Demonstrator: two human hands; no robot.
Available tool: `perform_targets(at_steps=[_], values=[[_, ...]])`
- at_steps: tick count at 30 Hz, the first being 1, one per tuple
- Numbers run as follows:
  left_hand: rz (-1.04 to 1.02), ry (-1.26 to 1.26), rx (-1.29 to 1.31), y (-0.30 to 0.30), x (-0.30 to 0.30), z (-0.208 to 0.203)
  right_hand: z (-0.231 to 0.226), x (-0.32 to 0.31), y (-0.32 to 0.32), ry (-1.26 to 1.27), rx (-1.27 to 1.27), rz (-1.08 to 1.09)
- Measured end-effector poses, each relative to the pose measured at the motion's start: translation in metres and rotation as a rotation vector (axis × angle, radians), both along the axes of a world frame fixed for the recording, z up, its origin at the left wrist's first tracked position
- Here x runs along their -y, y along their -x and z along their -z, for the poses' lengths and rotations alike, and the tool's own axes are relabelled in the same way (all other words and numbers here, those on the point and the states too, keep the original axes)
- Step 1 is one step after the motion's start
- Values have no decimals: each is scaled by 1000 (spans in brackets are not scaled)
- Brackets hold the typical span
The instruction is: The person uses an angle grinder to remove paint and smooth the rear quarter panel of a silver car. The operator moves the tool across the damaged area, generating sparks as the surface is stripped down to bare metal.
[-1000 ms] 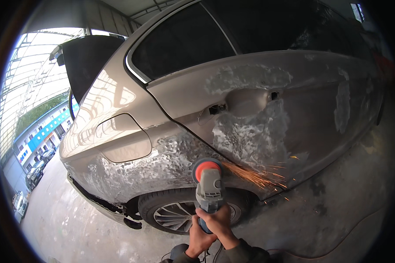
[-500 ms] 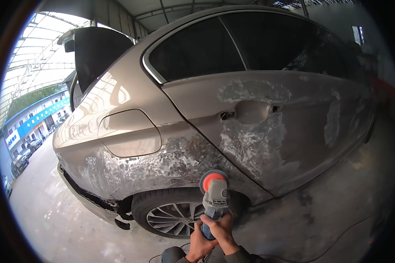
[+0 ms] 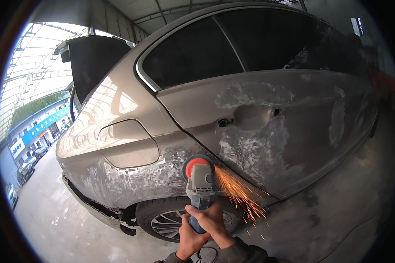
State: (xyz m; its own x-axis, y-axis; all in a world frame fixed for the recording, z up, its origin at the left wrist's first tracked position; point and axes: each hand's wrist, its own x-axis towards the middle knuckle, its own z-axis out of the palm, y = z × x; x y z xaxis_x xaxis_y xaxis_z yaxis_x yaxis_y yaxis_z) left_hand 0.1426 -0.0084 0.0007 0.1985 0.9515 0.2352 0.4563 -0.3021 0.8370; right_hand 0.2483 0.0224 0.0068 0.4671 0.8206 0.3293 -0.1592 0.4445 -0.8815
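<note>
Both my hands grip an angle grinder [image 3: 200,182] with a grey head, a blue body and a red-centred disc [image 3: 197,166]. My left hand [image 3: 190,238] wraps the rear of its body from below. Closed round the same body is my right hand [image 3: 211,219], slightly higher and to the right. The disc meets the scraped rear quarter panel [image 3: 131,182] of a beige car, above the wheel arch. Orange sparks [image 3: 243,193] stream from it down to the right. The rear door [image 3: 311,118] has scraped, bare grey patches around its handle recess.
The rear wheel [image 3: 162,223] is just below the grinder. At the left a loose, torn bumper edge [image 3: 92,204] hangs. A raised boot lid [image 3: 94,61] stands behind. A cable [image 3: 206,252] hangs below my hands. Parked cars [image 3: 26,168] stand outside at the far left.
The grinder has moved left and up along the panel, with both hands still on it. Sparks now fly from the disc, where none showed before. The view has shifted slightly.
</note>
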Motion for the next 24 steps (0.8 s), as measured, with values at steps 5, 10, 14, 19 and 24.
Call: perform_targets(at_steps=[5, 10, 14, 19, 24], values=[[-11, -87, 29, -5, -11, -12, -22, -7, -9, 116, 130, -88], [-9, -99, 42, -9, -14, -9, -23, -10, -10, 52, 104, -55], [-4, -68, 85, -14, -18, -15, -29, -12, -17, 100, 172, -77], [-37, -74, 112, -22, 2, -1, -8, -6, -19, 57, 140, -31], [-23, -98, 124, -24, -3, -14, -22, -8, -19, 154, 198, -92]])
